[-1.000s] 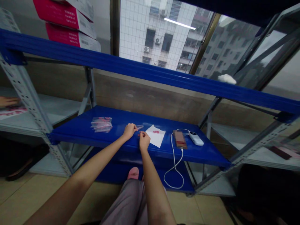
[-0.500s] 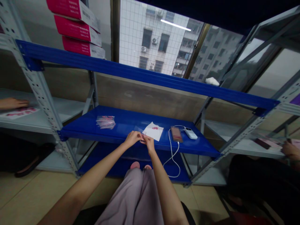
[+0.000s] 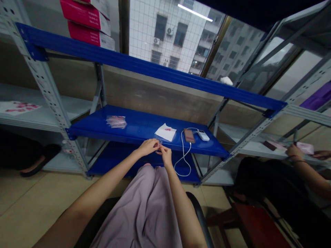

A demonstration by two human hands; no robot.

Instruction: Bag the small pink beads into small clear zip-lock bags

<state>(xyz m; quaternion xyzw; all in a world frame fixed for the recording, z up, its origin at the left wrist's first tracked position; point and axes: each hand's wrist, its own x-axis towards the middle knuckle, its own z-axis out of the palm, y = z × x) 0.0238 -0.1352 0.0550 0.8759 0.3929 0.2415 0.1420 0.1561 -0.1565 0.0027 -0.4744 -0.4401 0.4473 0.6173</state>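
Several loose items sit on and around the blue steel shelf (image 3: 103, 129). Left of it, a printed sheet (image 3: 18, 107) with pink marks lies on a grey metal shelf (image 3: 64, 112). On the left half of the blue shelf rests a small stack of clear plastic bags (image 3: 116, 122) with pink print. Just in front of the shelf's middle, the left hand (image 3: 148, 147) and right hand (image 3: 165, 154) are together, their fingertips meeting on a small clear plastic piece (image 3: 160, 142). It looks light, thin and slippery, so a pinch at its edge should suit it better than a flat grab. Toward the shelf's right end lie a white paper sheet (image 3: 165, 132) with pink marks, a blurred phone (image 3: 189, 135) and a white power bank (image 3: 203, 135), with a white cable (image 3: 183, 155) hanging over the front edge. Right of the shelf, a co-worker's hand (image 3: 294, 152) reaches over a second grey shelf (image 3: 234, 137)
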